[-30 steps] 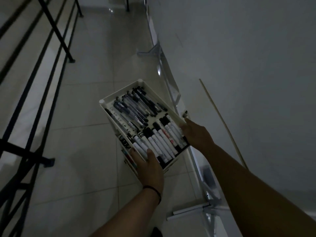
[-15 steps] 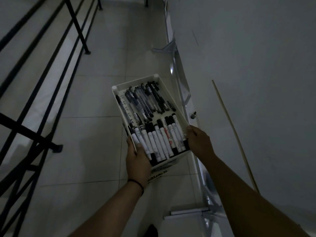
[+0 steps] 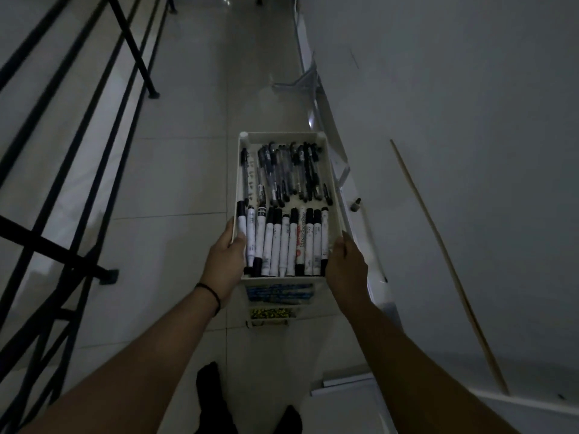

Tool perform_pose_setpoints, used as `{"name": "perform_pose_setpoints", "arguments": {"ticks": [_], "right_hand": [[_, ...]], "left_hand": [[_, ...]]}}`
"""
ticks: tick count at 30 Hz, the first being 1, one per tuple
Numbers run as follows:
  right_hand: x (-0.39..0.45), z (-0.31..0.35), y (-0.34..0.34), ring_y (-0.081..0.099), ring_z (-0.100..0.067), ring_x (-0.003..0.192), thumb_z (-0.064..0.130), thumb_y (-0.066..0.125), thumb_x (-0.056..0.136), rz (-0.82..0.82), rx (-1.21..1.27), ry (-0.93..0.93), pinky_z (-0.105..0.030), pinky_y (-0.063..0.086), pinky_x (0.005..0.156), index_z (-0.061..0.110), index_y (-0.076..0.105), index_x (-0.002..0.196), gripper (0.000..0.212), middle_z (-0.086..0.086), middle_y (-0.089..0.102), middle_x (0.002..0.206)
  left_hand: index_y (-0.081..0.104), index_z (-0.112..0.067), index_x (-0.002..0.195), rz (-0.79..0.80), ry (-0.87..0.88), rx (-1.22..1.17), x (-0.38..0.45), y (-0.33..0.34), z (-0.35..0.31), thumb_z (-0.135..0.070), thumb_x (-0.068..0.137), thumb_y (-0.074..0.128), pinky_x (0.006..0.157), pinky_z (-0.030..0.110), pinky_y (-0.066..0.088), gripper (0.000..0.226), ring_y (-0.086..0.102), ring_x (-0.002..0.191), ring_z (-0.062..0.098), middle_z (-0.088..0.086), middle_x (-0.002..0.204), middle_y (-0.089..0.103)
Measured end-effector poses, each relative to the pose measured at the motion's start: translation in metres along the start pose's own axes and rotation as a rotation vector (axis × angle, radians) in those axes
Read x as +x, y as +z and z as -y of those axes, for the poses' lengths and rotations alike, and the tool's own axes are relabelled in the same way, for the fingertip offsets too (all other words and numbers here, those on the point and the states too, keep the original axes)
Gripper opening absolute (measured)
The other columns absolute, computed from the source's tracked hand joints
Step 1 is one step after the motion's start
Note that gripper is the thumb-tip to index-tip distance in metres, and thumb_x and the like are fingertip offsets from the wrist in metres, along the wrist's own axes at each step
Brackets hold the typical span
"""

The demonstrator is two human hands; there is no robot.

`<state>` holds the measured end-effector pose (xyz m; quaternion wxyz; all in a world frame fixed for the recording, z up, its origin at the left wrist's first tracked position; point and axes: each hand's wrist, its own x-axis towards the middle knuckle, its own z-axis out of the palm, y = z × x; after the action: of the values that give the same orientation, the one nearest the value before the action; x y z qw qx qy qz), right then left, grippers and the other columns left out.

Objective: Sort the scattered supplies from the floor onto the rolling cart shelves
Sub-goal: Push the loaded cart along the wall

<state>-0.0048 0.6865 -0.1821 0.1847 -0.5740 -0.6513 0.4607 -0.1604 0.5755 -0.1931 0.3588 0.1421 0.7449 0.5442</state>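
Both hands hold the top tray [image 3: 332, 170] of a white rolling cart, one at each near corner. The left hand [image 3: 226, 261] grips the left rim, thumb hooked over the edge and touching the outermost marker; the right hand [image 3: 346, 267] clasps the right rim, its fingers curled round the outside wall. Inside the tray, a row of whiteboard markers [image 3: 283, 242] lies side by side at the near end, and a cluster of dark pens [image 3: 289, 172] fills the far end. Two lower shelves [image 3: 275, 303] peek out beneath (their contents too dim to name). The cart stands on the tiled floor [image 3: 175, 173], close beside a white wall [image 3: 454, 120], with a black railing [image 3: 75, 126] well to the left.
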Motion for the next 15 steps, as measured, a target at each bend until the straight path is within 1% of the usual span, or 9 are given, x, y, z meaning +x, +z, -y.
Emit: {"name": "perform_pose_setpoints", "arguments": {"ticks": [2,3,5,8,10,13,15], "right_hand": [[-0.001,0.004,0.009,0.043,-0.023,0.129,0.03,0.025,0.103,-0.04,0.016,0.012,-0.026,0.031,0.105,0.017,0.037,0.143,0.044,-0.007,0.046,0.143],[0.0,0.006,0.013,0.043,-0.023,0.129,0.03,0.025,0.102,-0.058,0.027,0.021,-0.029,0.032,0.106,0.017,0.038,0.143,0.044,-0.007,0.046,0.143],[0.003,0.012,0.021,0.042,-0.023,0.13,0.03,0.026,0.102,-0.095,0.053,0.048,-0.03,0.031,0.108,0.017,0.038,0.142,0.044,-0.007,0.045,0.143],[0.008,0.025,0.032,0.041,-0.023,0.131,0.031,0.027,0.102,-0.139,0.077,0.083,-0.026,0.029,0.107,0.015,0.038,0.142,0.044,-0.006,0.043,0.144],[0.012,0.035,0.041,0.042,-0.023,0.13,0.031,0.028,0.102,-0.164,0.079,0.099,-0.029,0.031,0.107,0.015,0.039,0.142,0.044,-0.007,0.045,0.144],[0.017,0.049,0.058,0.043,-0.023,0.129,0.031,0.027,0.102,-0.186,0.079,0.111,-0.032,0.034,0.109,0.015,0.04,0.141,0.044,-0.007,0.045,0.143],[0.021,0.059,0.066,0.041,-0.023,0.131,0.03,0.027,0.102,-0.196,0.075,0.121,-0.03,0.031,0.109,0.015,0.038,0.142,0.044,-0.006,0.043,0.145]], "left_hand": [[0.027,-0.026,0.147,0.031,0.0,-0.007,0.012,-0.007,-0.005,-0.029,0.101,0.038,0.11,0.023,0.026,0.048,0.034,0.135,0.012,-0.005,0.151,0.032],[0.025,-0.025,0.147,0.048,0.002,-0.012,0.018,-0.009,-0.008,-0.028,0.101,0.038,0.107,0.021,0.026,0.048,0.033,0.135,0.011,-0.005,0.151,0.031],[0.024,-0.023,0.147,0.085,0.018,-0.005,0.03,-0.014,-0.015,-0.027,0.101,0.038,0.105,0.019,0.025,0.049,0.032,0.135,0.011,-0.004,0.151,0.03],[0.023,-0.021,0.148,0.119,0.029,0.007,0.049,-0.022,-0.024,-0.025,0.101,0.038,0.108,0.021,0.025,0.049,0.032,0.136,0.013,-0.003,0.152,0.029],[0.025,-0.021,0.147,0.138,0.027,0.011,0.063,-0.029,-0.028,-0.024,0.101,0.039,0.11,0.022,0.025,0.049,0.031,0.137,0.013,-0.003,0.152,0.029],[0.025,-0.021,0.148,0.165,0.028,0.005,0.08,-0.042,-0.034,-0.022,0.101,0.038,0.105,0.019,0.023,0.048,0.029,0.139,0.014,-0.003,0.152,0.028],[0.022,-0.02,0.148,0.171,0.025,0.023,0.09,-0.049,-0.038,-0.023,0.101,0.038,0.104,0.02,0.022,0.05,0.026,0.14,0.016,-0.001,0.154,0.025]]}}
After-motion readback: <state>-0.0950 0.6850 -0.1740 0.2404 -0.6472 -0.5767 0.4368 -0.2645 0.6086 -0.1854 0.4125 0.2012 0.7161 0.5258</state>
